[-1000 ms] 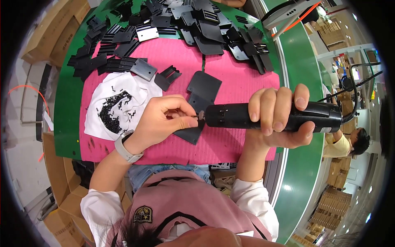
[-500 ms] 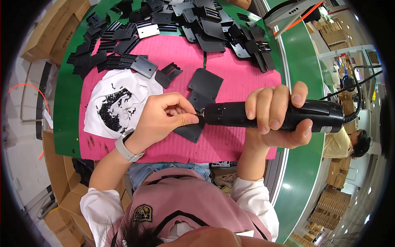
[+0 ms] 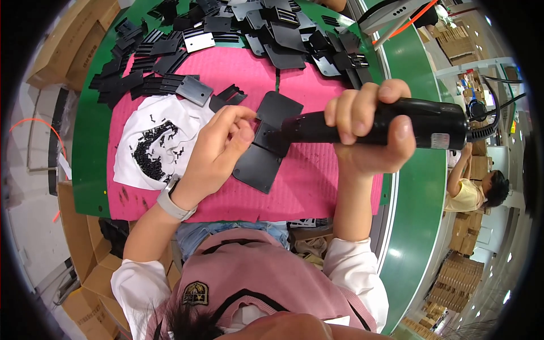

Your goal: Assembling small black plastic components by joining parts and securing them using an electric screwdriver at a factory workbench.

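1. We are in the fastening step, by our reading: our right hand (image 3: 368,133) wraps fully around the black electric screwdriver (image 3: 391,122), all fingers closed on its barrel, the tip pointing toward our left hand.
2. Our left hand (image 3: 218,150) pinches thumb and fingertips together right at the driver's tip; something small sits between them, likely a screw, though we cannot make it out.
3. Just beneath that pinch lies the black hinged plate (image 3: 263,144), flat on the pink mat (image 3: 317,187), two dark panels joined at a slight angle, matte, with cut corners.
4. The next move, as we judge it, calls for keeping the tip square over the hole and steadying the plate so it does not spin under the bit.
5. Beyond our left wrist lies a white cloth (image 3: 141,150) scattered with small black screws (image 3: 150,150), within easy reach.
6. Farther out from both hands, a heap of similar black plates (image 3: 272,28) covers the green bench (image 3: 419,226).
7. A cord trails from the driver's rear end, away from our grip.
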Tool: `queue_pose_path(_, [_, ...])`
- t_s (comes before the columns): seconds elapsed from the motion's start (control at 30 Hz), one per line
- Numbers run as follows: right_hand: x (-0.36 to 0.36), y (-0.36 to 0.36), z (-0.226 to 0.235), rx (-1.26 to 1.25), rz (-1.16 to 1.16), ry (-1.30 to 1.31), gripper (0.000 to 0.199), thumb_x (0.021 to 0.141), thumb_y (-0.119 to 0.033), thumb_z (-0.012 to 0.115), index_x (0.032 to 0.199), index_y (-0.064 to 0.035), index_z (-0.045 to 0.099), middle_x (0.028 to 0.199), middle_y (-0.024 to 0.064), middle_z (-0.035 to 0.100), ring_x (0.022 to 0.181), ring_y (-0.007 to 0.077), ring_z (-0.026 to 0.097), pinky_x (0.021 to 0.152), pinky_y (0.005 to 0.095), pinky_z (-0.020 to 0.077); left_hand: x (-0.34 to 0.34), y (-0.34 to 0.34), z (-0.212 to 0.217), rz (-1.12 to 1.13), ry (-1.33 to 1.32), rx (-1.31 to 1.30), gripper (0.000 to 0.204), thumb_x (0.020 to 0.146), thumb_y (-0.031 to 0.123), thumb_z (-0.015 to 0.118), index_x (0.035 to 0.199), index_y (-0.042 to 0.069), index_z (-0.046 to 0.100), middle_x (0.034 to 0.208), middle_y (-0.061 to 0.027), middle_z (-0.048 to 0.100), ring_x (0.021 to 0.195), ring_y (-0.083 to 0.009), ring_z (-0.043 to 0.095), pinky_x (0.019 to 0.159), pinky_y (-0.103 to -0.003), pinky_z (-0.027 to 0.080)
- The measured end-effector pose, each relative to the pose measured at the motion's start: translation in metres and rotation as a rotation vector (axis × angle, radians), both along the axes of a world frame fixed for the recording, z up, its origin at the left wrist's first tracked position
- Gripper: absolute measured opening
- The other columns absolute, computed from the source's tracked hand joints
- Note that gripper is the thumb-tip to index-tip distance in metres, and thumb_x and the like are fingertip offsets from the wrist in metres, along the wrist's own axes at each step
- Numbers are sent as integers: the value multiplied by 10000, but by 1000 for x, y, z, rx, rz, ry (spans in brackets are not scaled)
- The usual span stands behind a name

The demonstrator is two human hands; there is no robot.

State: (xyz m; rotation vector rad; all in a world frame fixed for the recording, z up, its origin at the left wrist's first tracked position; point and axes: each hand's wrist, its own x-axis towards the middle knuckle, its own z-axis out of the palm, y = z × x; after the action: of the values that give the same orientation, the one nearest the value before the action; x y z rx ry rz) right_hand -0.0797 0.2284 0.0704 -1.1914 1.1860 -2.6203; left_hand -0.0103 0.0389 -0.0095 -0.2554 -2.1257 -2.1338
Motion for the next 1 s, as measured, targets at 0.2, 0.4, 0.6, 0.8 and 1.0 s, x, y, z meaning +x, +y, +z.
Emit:
queue_pose_path(0.2, [3, -2, -4, 157, 17, 4, 338, 846, -330, 538, 1050, -72, 458, 632, 38, 477, 472, 135, 423, 554, 332, 413, -3, 2, 1, 44, -164, -237, 332, 914, 255, 554, 1050, -48, 560, 623, -67, 505, 541, -139, 492, 536, -278, 380])
queue_pose_path(0.4, [1, -7, -10, 188, 38, 13, 337, 832, -283, 571, 1061, -63, 459, 636, 54, 507, 480, 143, 445, 553, 326, 419, -2, 3, -6, 34, -123, -435, 316, 876, 205, 575, 1069, -47, 571, 571, -85, 505, 514, -209, 529, 507, -329, 373])
queue_pose_path(0.6, [5, -19, -8, 232, -7, 1, 331, 827, -241, 606, 1054, -43, 469, 619, 56, 503, 478, 138, 450, 520, 307, 408, -6, 1, -11, -23, -172, -393, 301, 836, 176, 612, 1044, -40, 590, 550, -76, 477, 493, -192, 498, 505, -323, 365])
queue_pose_path(0.8, [4, -38, -3, 398, -82, 78, 321, 801, -198, 676, 972, -31, 461, 564, 49, 482, 424, 119, 420, 421, 264, 356, -10, 1, -16, -43, -197, -273, 299, 806, 161, 643, 1034, -26, 595, 530, -43, 413, 483, -130, 429, 497, -293, 342])
queue_pose_path(1.0, [-3, -40, -1, 447, -15, 134, 313, 799, -193, 674, 926, -26, 442, 534, 37, 458, 414, 113, 426, 410, 252, 353, -10, 1, -16, -23, -210, -304, 290, 804, 163, 643, 1020, -24, 594, 529, -40, 411, 482, -125, 421, 498, -292, 338])
